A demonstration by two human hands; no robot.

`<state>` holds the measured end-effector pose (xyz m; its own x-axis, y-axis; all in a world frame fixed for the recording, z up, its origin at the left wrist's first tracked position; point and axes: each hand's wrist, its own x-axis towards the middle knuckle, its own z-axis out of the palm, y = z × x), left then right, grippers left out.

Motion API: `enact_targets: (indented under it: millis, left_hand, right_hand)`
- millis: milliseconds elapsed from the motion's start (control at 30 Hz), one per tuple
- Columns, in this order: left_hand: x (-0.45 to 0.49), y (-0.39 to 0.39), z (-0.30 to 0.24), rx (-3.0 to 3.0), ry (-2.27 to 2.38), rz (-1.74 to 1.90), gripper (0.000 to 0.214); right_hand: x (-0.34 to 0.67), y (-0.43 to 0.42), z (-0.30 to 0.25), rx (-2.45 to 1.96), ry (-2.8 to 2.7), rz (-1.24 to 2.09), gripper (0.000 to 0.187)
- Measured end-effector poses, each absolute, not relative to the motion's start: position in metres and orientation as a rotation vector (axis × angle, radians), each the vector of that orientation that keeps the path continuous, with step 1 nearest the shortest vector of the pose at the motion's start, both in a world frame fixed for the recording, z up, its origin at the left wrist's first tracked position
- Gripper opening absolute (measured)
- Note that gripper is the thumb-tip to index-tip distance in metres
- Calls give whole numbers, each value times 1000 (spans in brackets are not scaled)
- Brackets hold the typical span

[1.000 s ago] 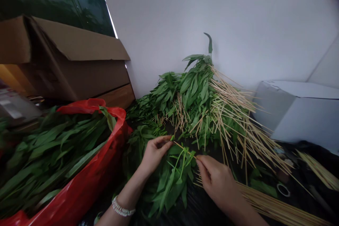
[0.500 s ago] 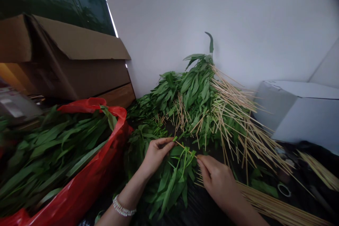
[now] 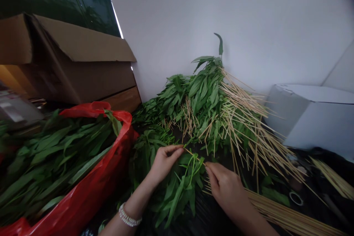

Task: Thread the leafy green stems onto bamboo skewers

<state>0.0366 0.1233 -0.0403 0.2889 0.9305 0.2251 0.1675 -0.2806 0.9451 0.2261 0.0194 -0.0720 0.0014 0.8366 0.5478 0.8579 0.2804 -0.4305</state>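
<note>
My right hand (image 3: 225, 184) is closed round one end of a thin wooden skewer (image 3: 189, 151). Green stems with long leaves (image 3: 179, 201) hang from that skewer, their cut ends bunched near my right fingers. At the skewer's other end, my left hand (image 3: 167, 162) pinches a green stem end with thumb and forefinger. The fingertips partly hide where stem and skewer meet. Just beyond my hands lie leafy stems on skewers (image 3: 206, 88), heaped with the bare stick ends (image 3: 249, 118) pointing right and toward me.
An open red plastic bag (image 3: 125, 129) full of leaves stands on the left, before a cardboard box (image 3: 83, 77). Bundled skewers (image 3: 276, 206) lie at lower right, near a tape roll (image 3: 296, 198). A white box (image 3: 318, 114) stands against the wall at right.
My left fingertips have moved slightly right and down along the skewer, covering more of the stem end. My right hand keeps its hold, almost still.
</note>
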Motion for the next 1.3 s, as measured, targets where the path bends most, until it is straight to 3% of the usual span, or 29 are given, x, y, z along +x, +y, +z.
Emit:
enact_targets:
  millis: [200, 433, 633, 800, 1033, 1300]
  left_hand:
    - [32, 129, -41, 1266, 946, 1032, 29]
    - [36, 126, -46, 1205, 909, 932, 33]
    - [40, 125, -49, 1404, 888, 833, 35]
    - [31, 129, -36, 1714, 889, 1078, 26]
    - [27, 117, -30, 2304, 736, 636, 13]
    - [23, 125, -23, 2088, 697, 794, 15]
  right_hand:
    - [224, 18, -72, -1482, -1851, 15, 28]
    - [223, 19, -77, -1473, -1859, 15, 28]
    - [222, 19, -77, -1475, -1871, 29, 28]
    - [224, 20, -76, -1545, -1846, -32, 29]
    - [225, 21, -74, -1604, -1850, -39, 30]
    - [227, 21, -74, -1629, -1839, -28, 28]
